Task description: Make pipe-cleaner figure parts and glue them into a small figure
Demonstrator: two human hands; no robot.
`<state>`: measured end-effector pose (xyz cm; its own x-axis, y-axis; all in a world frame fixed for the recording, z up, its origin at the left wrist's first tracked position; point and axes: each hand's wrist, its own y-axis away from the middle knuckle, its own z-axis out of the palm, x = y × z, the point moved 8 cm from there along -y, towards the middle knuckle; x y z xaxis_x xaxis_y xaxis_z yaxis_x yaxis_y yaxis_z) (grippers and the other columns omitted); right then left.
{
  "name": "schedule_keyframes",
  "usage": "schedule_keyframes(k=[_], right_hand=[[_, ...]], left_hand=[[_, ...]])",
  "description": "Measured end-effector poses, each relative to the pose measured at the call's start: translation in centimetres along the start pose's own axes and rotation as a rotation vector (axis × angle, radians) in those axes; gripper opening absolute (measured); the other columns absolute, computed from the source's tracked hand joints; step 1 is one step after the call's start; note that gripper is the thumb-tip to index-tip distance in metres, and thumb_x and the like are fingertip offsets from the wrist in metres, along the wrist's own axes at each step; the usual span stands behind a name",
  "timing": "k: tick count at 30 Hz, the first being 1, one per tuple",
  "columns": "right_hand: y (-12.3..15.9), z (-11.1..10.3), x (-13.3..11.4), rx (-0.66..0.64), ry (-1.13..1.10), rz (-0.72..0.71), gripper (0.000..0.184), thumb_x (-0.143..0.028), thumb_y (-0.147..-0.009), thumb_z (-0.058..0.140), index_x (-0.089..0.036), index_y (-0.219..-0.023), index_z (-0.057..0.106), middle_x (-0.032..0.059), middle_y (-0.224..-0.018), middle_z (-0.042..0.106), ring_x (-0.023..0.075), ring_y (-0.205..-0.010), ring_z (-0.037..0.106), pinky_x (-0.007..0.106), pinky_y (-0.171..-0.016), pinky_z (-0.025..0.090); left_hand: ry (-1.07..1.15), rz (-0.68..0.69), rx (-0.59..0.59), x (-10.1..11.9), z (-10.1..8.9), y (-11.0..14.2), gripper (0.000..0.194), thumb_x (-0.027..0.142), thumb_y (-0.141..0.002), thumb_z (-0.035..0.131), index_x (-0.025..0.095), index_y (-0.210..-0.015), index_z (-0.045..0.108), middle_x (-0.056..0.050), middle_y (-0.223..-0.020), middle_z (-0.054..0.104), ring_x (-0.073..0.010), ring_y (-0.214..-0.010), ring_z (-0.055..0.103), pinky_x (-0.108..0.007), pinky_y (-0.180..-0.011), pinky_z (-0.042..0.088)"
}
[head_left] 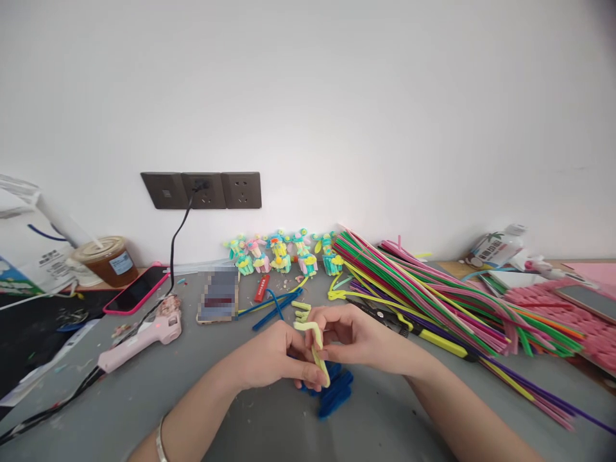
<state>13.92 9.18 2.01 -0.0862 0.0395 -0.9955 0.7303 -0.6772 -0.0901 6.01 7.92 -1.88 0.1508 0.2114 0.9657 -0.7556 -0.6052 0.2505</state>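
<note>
Both my hands meet over the grey mat, closed on one pale yellow pipe cleaner (316, 337) that is bent into a zigzag. My left hand (282, 359) pinches its lower end between thumb and fingers. Higher up, my right hand (353, 333) grips it near the upper bend. Short pale yellow pieces (301, 313) lie just behind my fingertips. Below my hands rests a bundle of dark blue pipe cleaner pieces (335, 391), partly hidden by my left hand. Longer blue pipe cleaners (276, 308) lie behind my left hand.
A large heap of coloured pipe cleaners (423, 289) covers the right, with yellow-handled pliers (443, 343) beside it. Several small pipe-cleaner figures (279, 253) line the wall. Leftward are a pink glue gun (139, 340), a pink-cased phone (137, 292), another phone (218, 296) and a drink cup (108, 260).
</note>
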Motion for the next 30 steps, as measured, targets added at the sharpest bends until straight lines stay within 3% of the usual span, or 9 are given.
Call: schedule_keyframes(k=[4,11,15,20,25,30], right_hand=[[-0.1,-0.6,0.7,0.076,-0.087,0.039,0.019,-0.027,-0.078,0.075,-0.014,-0.079,0.060,0.0017,-0.075,0.063,0.0134,-0.068,0.061,0.027,-0.067,0.049],[0.1,-3.1,-0.2,0.324,-0.072,-0.063,0.022,-0.028,-0.074,0.078,-0.016,-0.077,0.060,-0.0014,-0.074,0.062,0.0108,-0.068,0.059,0.023,-0.066,0.048],[0.1,-3.1,-0.1,0.295,-0.097,-0.056,0.023,-0.028,-0.073,0.079,-0.016,-0.078,0.060,-0.0009,-0.077,0.062,0.0113,-0.071,0.058,0.024,-0.068,0.048],[-0.1,-2.0,-0.3,0.219,-0.065,-0.014,0.025,-0.032,-0.074,0.078,-0.016,-0.079,0.059,-0.0003,-0.075,0.061,0.0130,-0.068,0.058,0.027,-0.067,0.047],[0.0,-2.2,-0.9,0.278,-0.024,-0.071,0.019,-0.031,-0.080,0.072,-0.017,-0.078,0.059,0.0014,-0.086,0.060,0.0141,-0.079,0.057,0.028,-0.074,0.047],[-0.2,-2.1,-0.5,0.264,0.009,-0.088,0.016,-0.029,-0.080,0.072,-0.018,-0.080,0.060,-0.0010,-0.078,0.060,0.0143,-0.074,0.058,0.028,-0.071,0.048]], left_hand=[[0.012,0.021,0.072,0.2,-0.4,-0.1,0.022,0.034,-0.073,0.075,0.013,-0.077,0.076,-0.004,-0.072,0.068,-0.0109,-0.064,0.058,-0.020,-0.057,0.046],[0.207,0.057,0.295,0.4,-2.4,-0.3,0.024,0.036,-0.073,0.076,0.013,-0.078,0.076,-0.006,-0.076,0.068,-0.0108,-0.068,0.060,-0.020,-0.061,0.049],[0.339,0.027,0.274,0.1,-2.2,-0.3,0.026,0.038,-0.072,0.077,0.012,-0.076,0.075,-0.005,-0.074,0.066,-0.0103,-0.067,0.060,-0.020,-0.060,0.049],[0.330,-0.024,0.215,-0.1,-1.4,-0.3,0.025,0.034,-0.065,0.082,0.011,-0.073,0.073,-0.003,-0.069,0.063,-0.0092,-0.062,0.057,-0.020,-0.057,0.049],[0.364,0.038,0.300,0.1,-2.3,-0.2,0.025,0.035,-0.069,0.080,0.013,-0.076,0.069,-0.001,-0.073,0.061,-0.0096,-0.068,0.058,-0.018,-0.055,0.047],[0.380,0.072,0.363,0.2,-3.1,-0.2,0.026,0.037,-0.072,0.078,0.014,-0.077,0.066,-0.001,-0.074,0.062,-0.0102,-0.072,0.061,-0.016,-0.051,0.042]])
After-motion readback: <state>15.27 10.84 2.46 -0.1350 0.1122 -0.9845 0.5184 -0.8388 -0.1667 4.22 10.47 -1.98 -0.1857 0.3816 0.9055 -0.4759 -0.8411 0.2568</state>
